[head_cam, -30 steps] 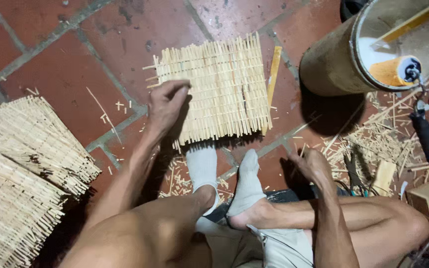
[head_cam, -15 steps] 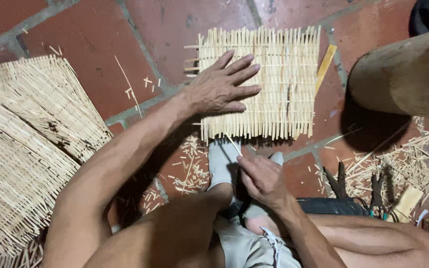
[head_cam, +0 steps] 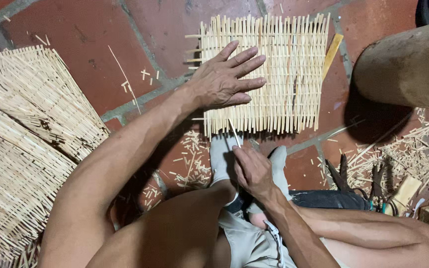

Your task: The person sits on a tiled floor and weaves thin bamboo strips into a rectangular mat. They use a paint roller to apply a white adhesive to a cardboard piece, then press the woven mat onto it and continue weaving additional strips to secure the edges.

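Red tile floor point(head_cam: 65, 30): left hand point(head_cam: 224, 82) spread flat pins the woven bamboo mat point(head_cam: 284, 74); right hand point(head_cam: 251, 168) fingers pinch a thin sliver point(head_cam: 234, 132) at its near edge.

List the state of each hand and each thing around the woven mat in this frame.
Left hand: flat, fingers spread, pressing on the mat.
Right hand: closed, pinching a thin stick.
Stick: held upright, tip at the mat's near edge.
Mat: lying flat on the floor, ends untrimmed.
Stacked mats: piled, overlapping.
Drum: lying on its side.
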### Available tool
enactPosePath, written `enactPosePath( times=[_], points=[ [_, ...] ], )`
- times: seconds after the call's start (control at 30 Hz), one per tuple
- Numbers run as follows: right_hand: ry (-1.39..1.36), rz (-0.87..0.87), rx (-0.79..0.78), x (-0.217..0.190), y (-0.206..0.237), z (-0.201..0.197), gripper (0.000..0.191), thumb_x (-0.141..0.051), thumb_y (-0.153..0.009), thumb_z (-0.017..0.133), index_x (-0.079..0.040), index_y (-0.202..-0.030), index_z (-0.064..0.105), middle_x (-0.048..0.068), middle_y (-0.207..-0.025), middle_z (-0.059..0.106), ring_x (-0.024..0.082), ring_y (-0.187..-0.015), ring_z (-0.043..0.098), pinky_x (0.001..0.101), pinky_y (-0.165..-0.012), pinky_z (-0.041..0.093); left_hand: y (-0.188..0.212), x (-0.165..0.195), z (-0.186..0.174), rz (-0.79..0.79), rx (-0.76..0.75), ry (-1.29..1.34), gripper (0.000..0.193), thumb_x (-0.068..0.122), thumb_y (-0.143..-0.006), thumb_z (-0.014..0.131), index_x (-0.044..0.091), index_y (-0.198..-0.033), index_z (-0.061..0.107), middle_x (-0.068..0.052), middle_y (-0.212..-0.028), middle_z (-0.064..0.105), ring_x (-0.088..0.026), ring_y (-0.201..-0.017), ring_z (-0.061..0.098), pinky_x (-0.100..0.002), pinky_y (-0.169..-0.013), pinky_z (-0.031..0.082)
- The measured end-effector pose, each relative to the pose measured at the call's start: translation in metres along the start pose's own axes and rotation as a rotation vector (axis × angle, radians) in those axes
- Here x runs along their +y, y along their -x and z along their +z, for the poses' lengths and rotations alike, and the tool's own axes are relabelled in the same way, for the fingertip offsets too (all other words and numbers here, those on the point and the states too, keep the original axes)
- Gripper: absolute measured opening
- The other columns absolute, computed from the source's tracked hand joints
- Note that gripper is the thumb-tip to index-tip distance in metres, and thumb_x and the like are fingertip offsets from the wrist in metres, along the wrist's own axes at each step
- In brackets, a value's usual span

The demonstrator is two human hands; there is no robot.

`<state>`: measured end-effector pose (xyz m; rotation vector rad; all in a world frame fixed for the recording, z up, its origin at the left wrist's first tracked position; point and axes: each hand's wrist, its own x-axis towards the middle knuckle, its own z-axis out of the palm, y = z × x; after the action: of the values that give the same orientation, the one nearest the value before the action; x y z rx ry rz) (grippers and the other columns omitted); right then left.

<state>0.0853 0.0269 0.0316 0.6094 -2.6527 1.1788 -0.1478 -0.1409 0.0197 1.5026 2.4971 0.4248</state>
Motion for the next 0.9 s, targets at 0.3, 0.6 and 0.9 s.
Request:
enactPosePath(
  times=[0.3, 0.6, 0.9],
  points=[
    [0.015, -0.009, 0.010, -0.022, -0.016, -0.013, 0.040, 0.005, -0.084, 0.071, 0.007, -0.123, 0.061, 0.021, -0.097, 0.067, 0.034, -0.084, 0.067, 0.0421, -0.073, 0.055, -0.002, -0.002, -0.001, 0.051, 0.033, 0.001, 0.062, 0.068, -0.102, 0.035, 0.036, -0.155, 0.046, -0.005, -0.169, 0.021, -0.025, -0.156, 0.014, -0.053, -0.127, 0.002],
    [0.020, 0.100, 0.096, -0.033, -0.015, -0.039, 0.033, 0.004, -0.085, 0.071, 0.003, -0.118, 0.064, 0.017, -0.098, 0.070, 0.032, -0.087, 0.069, 0.0407, -0.078, 0.054, 0.001, 0.015, -0.014, 0.058, 0.066, 0.002, 0.056, 0.060, -0.100, 0.051, 0.032, -0.147, 0.057, -0.006, -0.169, 0.030, -0.027, -0.157, 0.023, -0.052, -0.129, 0.006],
    [0.089, 0.168, 0.189, -0.023, 0.009, -0.067, 0.027, 0.003, -0.086, 0.071, 0.004, -0.112, 0.067, 0.016, -0.089, 0.069, 0.031, -0.078, 0.066, 0.0426, -0.072, 0.050, -0.007, 0.041, -0.040, 0.079, 0.035, 0.008, 0.046, 0.052, -0.098, 0.056, 0.035, -0.140, 0.062, -0.012, -0.166, 0.034, -0.032, -0.155, 0.023, -0.056, -0.126, 0.009]
  ],
)
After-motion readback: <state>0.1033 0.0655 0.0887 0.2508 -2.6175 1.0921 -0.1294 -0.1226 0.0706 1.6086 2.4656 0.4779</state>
